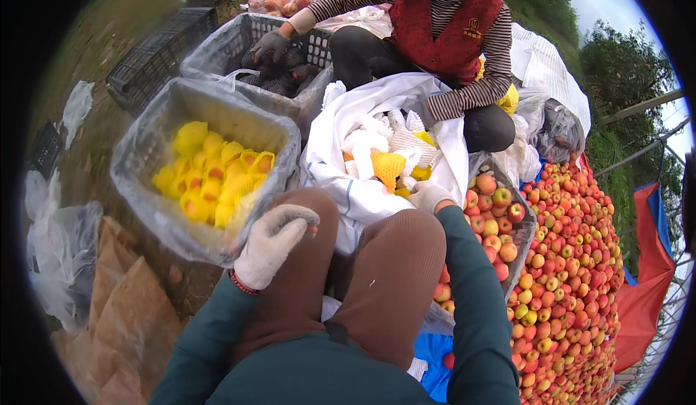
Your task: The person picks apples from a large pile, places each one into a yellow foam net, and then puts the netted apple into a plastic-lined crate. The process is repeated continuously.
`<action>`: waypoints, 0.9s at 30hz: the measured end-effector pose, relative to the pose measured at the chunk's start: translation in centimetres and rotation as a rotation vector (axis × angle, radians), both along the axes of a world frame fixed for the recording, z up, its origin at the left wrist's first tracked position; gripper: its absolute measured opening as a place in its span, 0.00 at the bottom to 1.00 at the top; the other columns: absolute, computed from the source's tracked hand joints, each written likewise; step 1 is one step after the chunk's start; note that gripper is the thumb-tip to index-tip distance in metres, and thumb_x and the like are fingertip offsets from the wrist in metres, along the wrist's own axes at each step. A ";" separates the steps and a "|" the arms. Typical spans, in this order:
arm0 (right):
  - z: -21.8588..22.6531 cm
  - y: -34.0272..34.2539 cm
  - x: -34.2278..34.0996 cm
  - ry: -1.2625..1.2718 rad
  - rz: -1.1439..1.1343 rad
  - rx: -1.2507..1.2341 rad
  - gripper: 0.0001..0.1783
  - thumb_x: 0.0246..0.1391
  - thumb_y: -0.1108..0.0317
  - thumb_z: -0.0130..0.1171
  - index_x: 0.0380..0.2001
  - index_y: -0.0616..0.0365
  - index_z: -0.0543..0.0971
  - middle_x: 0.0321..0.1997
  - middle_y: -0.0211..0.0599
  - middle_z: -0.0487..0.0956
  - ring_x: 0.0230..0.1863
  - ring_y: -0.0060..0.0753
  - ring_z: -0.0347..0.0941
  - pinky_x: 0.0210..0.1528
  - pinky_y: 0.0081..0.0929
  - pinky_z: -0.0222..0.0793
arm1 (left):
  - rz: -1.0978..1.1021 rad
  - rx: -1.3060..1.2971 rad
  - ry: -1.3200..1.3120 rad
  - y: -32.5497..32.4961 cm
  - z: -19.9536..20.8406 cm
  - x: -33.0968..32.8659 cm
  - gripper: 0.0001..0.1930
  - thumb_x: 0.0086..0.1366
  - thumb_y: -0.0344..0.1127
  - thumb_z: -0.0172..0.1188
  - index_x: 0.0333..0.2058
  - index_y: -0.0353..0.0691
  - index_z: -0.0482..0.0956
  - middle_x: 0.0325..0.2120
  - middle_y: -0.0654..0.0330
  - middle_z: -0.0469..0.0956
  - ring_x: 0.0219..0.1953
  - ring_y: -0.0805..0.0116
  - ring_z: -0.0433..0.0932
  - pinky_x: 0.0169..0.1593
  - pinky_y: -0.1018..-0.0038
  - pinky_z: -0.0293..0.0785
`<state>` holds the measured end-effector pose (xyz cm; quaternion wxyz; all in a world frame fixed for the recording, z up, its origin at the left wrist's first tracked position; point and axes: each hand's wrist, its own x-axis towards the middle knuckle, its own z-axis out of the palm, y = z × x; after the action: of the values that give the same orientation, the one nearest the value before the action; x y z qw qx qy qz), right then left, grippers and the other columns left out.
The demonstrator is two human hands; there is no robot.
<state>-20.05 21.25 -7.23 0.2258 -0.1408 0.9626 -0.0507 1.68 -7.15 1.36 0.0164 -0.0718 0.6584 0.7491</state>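
Note:
My left hand (272,245), in a pale glove with bare fingertips, is raised over my left thigh. Its fingers curl in toward the thumb, and nothing shows in them. At the near right edge of a white sack (326,169), my gloved right hand (431,197) reaches in with fingers pressed together beside yellow foam nets (388,167). What those fingers hold, if anything, I cannot make out. White foam nets (368,138) also fill the sack. Left of it, a plastic-lined crate (138,169) holds apples in yellow foam nets (214,176).
A co-worker (449,42) sits opposite, one gloved hand over dark-netted fruit in another lined crate (206,57), the other at the sack. Loose apples fill a lined container (495,220) by my right arm. A large apple heap (565,282) lies beyond; brown sheeting (130,303) lies left.

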 end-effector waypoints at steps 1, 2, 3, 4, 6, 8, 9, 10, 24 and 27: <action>-1.0 0.0 0.4 0.019 0.017 -0.002 0.24 0.49 0.52 0.54 0.46 0.53 0.76 0.41 0.46 0.78 0.43 0.43 0.75 0.47 0.31 0.68 | 0.024 0.009 0.013 -0.5 -0.3 -0.1 0.11 0.62 0.26 0.44 0.38 0.31 0.74 0.32 0.59 0.75 0.37 0.73 0.73 0.46 0.76 0.69; -1.8 -0.1 0.1 0.022 0.004 0.015 0.25 0.48 0.51 0.55 0.48 0.52 0.75 0.43 0.47 0.77 0.45 0.44 0.74 0.48 0.32 0.67 | 0.047 0.019 0.026 -0.9 -0.5 -0.3 0.11 0.62 0.26 0.44 0.38 0.30 0.74 0.32 0.58 0.75 0.37 0.72 0.73 0.46 0.76 0.69; -1.9 -0.6 0.1 0.023 -0.005 0.033 0.26 0.48 0.51 0.55 0.49 0.51 0.74 0.46 0.48 0.76 0.47 0.45 0.73 0.50 0.32 0.67 | 0.072 0.028 0.038 -1.1 -0.7 -0.4 0.11 0.62 0.25 0.43 0.38 0.30 0.74 0.32 0.58 0.75 0.37 0.72 0.73 0.46 0.75 0.69; -1.9 -1.1 -0.4 0.008 -0.042 0.070 0.27 0.47 0.52 0.55 0.51 0.51 0.73 0.48 0.49 0.75 0.48 0.45 0.73 0.51 0.32 0.66 | 0.090 0.002 0.035 -1.4 -0.4 -0.5 0.11 0.62 0.24 0.43 0.38 0.30 0.74 0.32 0.57 0.75 0.36 0.71 0.73 0.46 0.75 0.69; -2.4 -1.4 -0.9 0.012 -0.117 0.024 0.29 0.47 0.52 0.56 0.53 0.51 0.72 0.49 0.47 0.75 0.49 0.45 0.73 0.53 0.31 0.65 | 0.065 -0.031 0.046 -1.5 -0.2 -0.9 0.11 0.61 0.24 0.43 0.37 0.30 0.74 0.33 0.57 0.75 0.36 0.70 0.73 0.46 0.75 0.69; -3.4 -1.1 -1.2 -0.020 -0.119 -0.003 0.28 0.48 0.55 0.56 0.52 0.54 0.72 0.48 0.46 0.76 0.50 0.44 0.72 0.53 0.30 0.64 | 0.043 -0.030 0.038 -1.1 -0.3 -1.4 0.11 0.61 0.24 0.43 0.37 0.30 0.74 0.33 0.57 0.75 0.36 0.71 0.74 0.45 0.76 0.69; -3.7 -0.9 -1.4 -0.032 -0.119 -0.016 0.27 0.49 0.56 0.56 0.52 0.55 0.72 0.47 0.45 0.77 0.50 0.43 0.72 0.53 0.30 0.64 | 0.036 -0.012 0.027 -0.6 -0.2 -1.7 0.10 0.61 0.24 0.44 0.37 0.30 0.74 0.33 0.57 0.75 0.36 0.71 0.74 0.45 0.76 0.69; -4.1 -0.5 -1.2 0.037 -0.148 -0.160 0.25 0.49 0.58 0.56 0.50 0.57 0.73 0.44 0.45 0.78 0.46 0.41 0.74 0.50 0.29 0.66 | 0.028 0.006 0.015 -0.2 -0.2 -1.8 0.10 0.61 0.24 0.44 0.37 0.31 0.75 0.33 0.57 0.76 0.36 0.71 0.74 0.44 0.77 0.69; 17.3 -3.6 13.4 -0.093 -0.301 -1.325 0.14 0.50 0.74 0.57 0.42 0.64 0.73 0.32 0.28 0.74 0.28 0.13 0.68 0.27 0.13 0.65 | -0.039 -0.512 0.899 4.4 7.5 -2.7 0.20 0.52 0.22 0.55 0.47 0.34 0.71 0.41 0.46 0.75 0.44 0.53 0.76 0.49 0.68 0.72; 17.6 -5.8 17.0 -0.106 -0.211 -1.409 0.12 0.49 0.77 0.56 0.39 0.65 0.73 0.34 0.30 0.74 0.31 0.16 0.69 0.33 0.14 0.67 | -0.143 -0.628 0.762 4.0 9.1 -0.8 0.18 0.52 0.27 0.59 0.45 0.36 0.73 0.38 0.48 0.76 0.39 0.52 0.77 0.44 0.68 0.73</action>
<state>-3.05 15.50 10.38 0.1216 -0.1567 0.6970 -0.6891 0.89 -3.15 10.45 -0.1962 0.2510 0.8146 0.4846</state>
